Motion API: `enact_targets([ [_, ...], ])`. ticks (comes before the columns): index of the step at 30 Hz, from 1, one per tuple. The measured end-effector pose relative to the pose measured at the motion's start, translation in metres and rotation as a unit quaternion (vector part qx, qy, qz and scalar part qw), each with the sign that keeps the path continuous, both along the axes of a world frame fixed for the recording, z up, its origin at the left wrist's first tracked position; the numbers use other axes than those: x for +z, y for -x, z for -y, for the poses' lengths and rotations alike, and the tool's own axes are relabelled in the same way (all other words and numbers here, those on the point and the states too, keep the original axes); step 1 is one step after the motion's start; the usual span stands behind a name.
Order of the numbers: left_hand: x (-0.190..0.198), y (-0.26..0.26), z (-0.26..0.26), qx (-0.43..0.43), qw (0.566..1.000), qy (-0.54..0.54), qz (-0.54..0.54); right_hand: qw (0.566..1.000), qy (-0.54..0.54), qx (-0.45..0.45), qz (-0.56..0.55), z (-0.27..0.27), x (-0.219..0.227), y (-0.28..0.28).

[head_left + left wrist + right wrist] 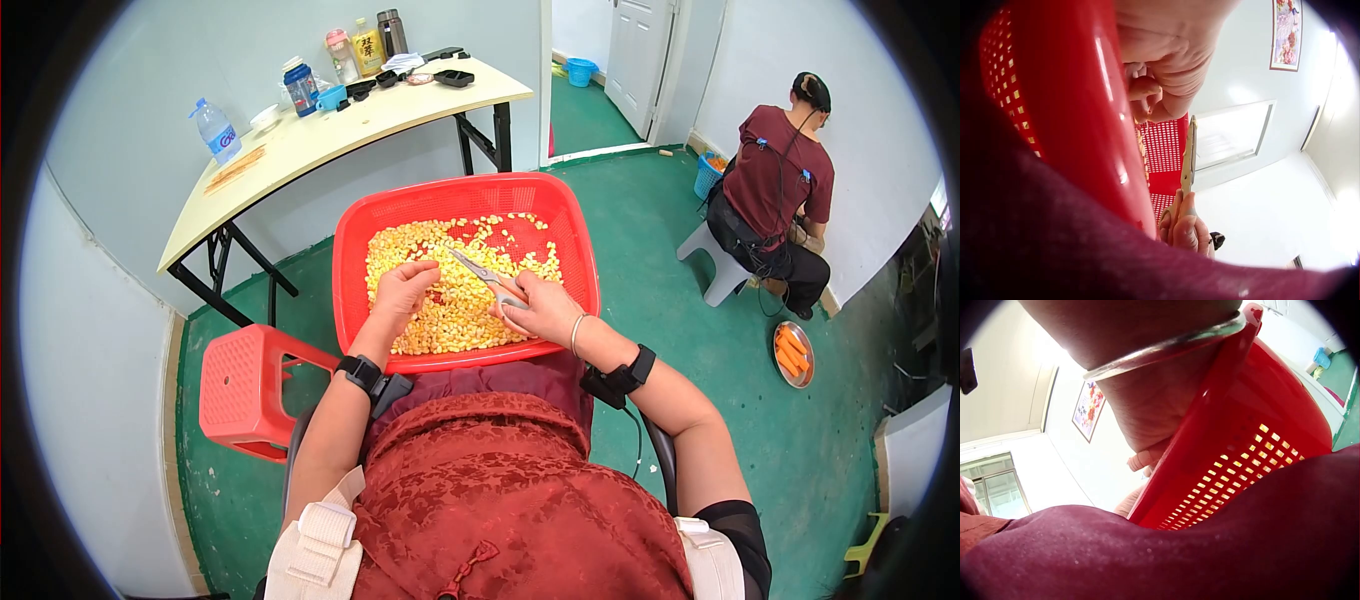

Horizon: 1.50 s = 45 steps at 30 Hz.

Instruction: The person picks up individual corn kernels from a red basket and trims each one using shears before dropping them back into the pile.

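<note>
A red plastic basket (pixel 352 215) of loose yellow corn kernels (pixel 440 325) sits at the person's lap. Over the kernels the left hand (pixel 405 288) has its thumb and fingers bunched together. A small yellowish bit, like a corn kernel, shows at the left fingertips (pixel 1147 114) in the left wrist view. The right hand (pixel 548 308) grips a pair of scissors (pixel 475 268) by pinkish-grey handles, blades pointing toward the left hand and nearly together. In the right wrist view the basket wall (pixel 1291 394) hides most of the right hand (pixel 1147 419).
A red stool (pixel 240 385) stands to the left. Bottles and small containers stand on a pale table (pixel 330 140) beyond the basket. At the right another person (pixel 785 170) sits on a grey stool, near a metal bowl of carrots (pixel 780 372) on the green floor.
</note>
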<state>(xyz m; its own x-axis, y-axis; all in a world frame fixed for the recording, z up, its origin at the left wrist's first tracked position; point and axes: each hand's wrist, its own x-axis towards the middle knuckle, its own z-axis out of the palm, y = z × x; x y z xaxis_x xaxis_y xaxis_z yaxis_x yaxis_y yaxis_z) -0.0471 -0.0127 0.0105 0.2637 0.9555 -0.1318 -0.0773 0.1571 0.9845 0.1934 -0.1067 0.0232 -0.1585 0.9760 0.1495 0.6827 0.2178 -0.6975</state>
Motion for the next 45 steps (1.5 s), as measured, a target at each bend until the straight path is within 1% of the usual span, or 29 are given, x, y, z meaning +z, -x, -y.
enact_targets([
  [5,-0.001,0.001,-0.002,-0.016,0.999,0.018,0.032,1.0,0.0,0.001,0.011,-0.002,-0.003,0.0],
  [8,0.001,0.001,-0.001,-0.024,0.998,0.022,0.045,1.0,0.009,0.005,-0.001,-0.002,-0.004,0.0],
  [11,0.004,0.0,0.002,-0.027,0.998,0.019,0.059,0.999,0.039,-0.002,0.026,0.0,0.001,0.001],
  [17,0.009,-0.002,0.006,-0.034,0.996,0.023,0.077,0.997,0.043,-0.007,0.061,-0.002,-0.01,0.002],
  [21,0.005,0.0,0.002,-0.041,0.995,0.025,0.088,0.994,0.057,0.005,0.088,0.006,0.009,0.005],
  [26,0.003,0.001,0.001,-0.039,0.995,0.024,0.087,0.991,0.052,0.002,0.123,0.008,0.01,0.008],
  [30,0.007,0.0,0.005,-0.036,0.995,0.032,0.091,0.991,0.057,-0.001,0.122,0.007,0.009,0.008],
  [36,0.005,0.001,0.003,-0.046,0.994,0.017,0.099,0.991,0.054,0.009,0.12,0.006,0.008,0.006],
  [38,0.006,0.0,0.004,-0.043,0.994,0.012,0.095,0.99,0.065,0.013,0.122,0.008,0.013,0.007],
  [45,0.004,-0.001,0.003,-0.049,0.996,-0.012,0.072,0.989,0.072,0.018,0.131,0.005,0.008,0.006],
])
